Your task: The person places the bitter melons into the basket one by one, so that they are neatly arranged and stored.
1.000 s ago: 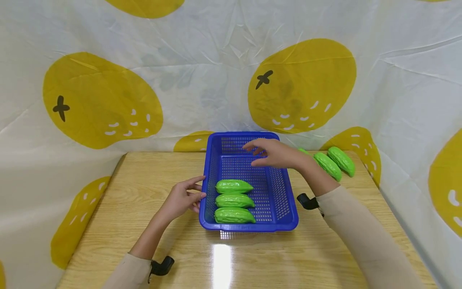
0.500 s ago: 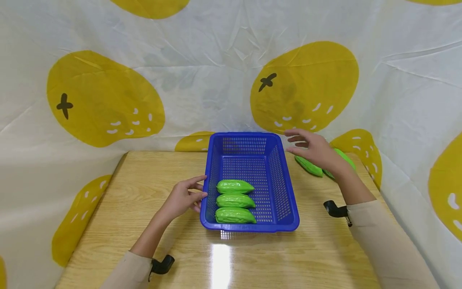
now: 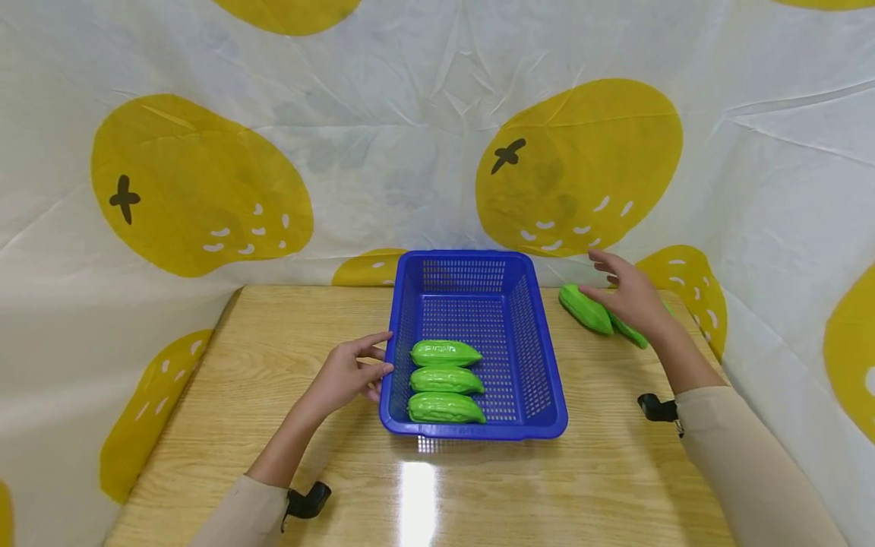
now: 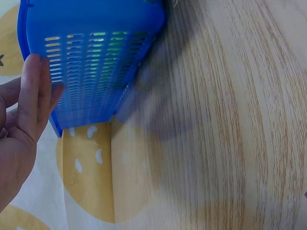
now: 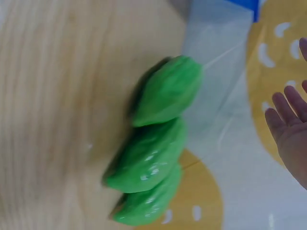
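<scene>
My left hand point(image 3: 345, 372) touches the left rim of a blue plastic basket point(image 3: 472, 431) with extended fingers; in the left wrist view, the fingers point(image 4: 29, 91) lie along its slotted outer wall. Inside the basket, three bright green bitter melons point(image 3: 446, 380) lie side by side at the near left. My right hand point(image 3: 625, 292) hovers with parted fingers over another group of bitter melons point(image 3: 585, 310) right of the basket, partly covering them in the head view. The right wrist view shows three bitter melons point(image 5: 148, 155) in a row, with the hand point(image 5: 292, 127) apart from them.
The basket stands on a wooden table point(image 3: 287, 311). A white cloth with yellow fruit prints point(image 3: 403, 175) hangs along the table's back and sides. Dark wrist mounts point(image 3: 307, 501) stick out by both sleeves.
My right hand has moved right from above the basket to the bitter melons beside it. The left hand stays at the rim, and the three bitter melons in the basket have not moved.
</scene>
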### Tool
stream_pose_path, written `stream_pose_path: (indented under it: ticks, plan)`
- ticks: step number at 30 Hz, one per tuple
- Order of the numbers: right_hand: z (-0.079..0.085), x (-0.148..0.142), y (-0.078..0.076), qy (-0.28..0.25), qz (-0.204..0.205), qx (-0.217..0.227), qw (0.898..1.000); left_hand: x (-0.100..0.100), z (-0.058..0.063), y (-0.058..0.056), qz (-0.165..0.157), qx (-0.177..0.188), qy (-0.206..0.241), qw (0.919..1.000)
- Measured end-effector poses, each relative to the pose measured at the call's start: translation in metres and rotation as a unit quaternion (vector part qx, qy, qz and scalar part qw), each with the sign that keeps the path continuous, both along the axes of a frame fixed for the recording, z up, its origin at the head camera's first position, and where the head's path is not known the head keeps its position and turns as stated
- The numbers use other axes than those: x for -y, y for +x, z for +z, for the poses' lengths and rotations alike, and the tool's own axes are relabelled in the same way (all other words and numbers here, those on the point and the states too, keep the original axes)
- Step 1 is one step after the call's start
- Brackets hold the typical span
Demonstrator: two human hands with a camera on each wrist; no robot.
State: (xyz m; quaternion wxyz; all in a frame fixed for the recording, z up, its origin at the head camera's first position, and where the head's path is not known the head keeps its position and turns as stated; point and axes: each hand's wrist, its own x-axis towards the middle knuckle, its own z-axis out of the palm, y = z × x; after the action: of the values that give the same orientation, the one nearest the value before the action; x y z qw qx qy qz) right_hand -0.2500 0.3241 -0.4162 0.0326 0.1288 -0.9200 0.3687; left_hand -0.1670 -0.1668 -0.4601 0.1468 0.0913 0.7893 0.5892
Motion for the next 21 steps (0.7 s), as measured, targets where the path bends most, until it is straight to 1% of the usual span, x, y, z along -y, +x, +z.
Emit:
stream_pose_path:
  ticks: [3,7,11,14,18,21]
  plan:
    - [-0.015,-0.007,-0.006,0.018,-0.011,0.002,1.0,0.0,0.0,0.0,0.0,-0.002,0.0,1.0]
    - [-0.031,-0.011,-0.016,0.044,-0.014,0.034,0.998,0.0,-0.001,0.0,0.001,-0.003,-0.001,1.0]
    - [-0.042,-0.013,-0.023,0.055,-0.016,0.062,0.996,0.0,-0.001,0.0,0.001,-0.002,0.0,1.0]
    - [-0.05,-0.014,-0.027,0.062,-0.017,0.075,0.995,0.0,-0.001,0.0,0.0,-0.001,0.0,1.0]
    - [-0.061,-0.017,-0.031,0.081,-0.016,0.079,0.993,0.0,-0.001,0.0,-0.001,-0.002,0.0,1.0]
    - [-0.066,-0.018,-0.033,0.094,-0.019,0.078,0.992,-0.001,-0.001,0.0,-0.001,-0.002,0.002,1.0]
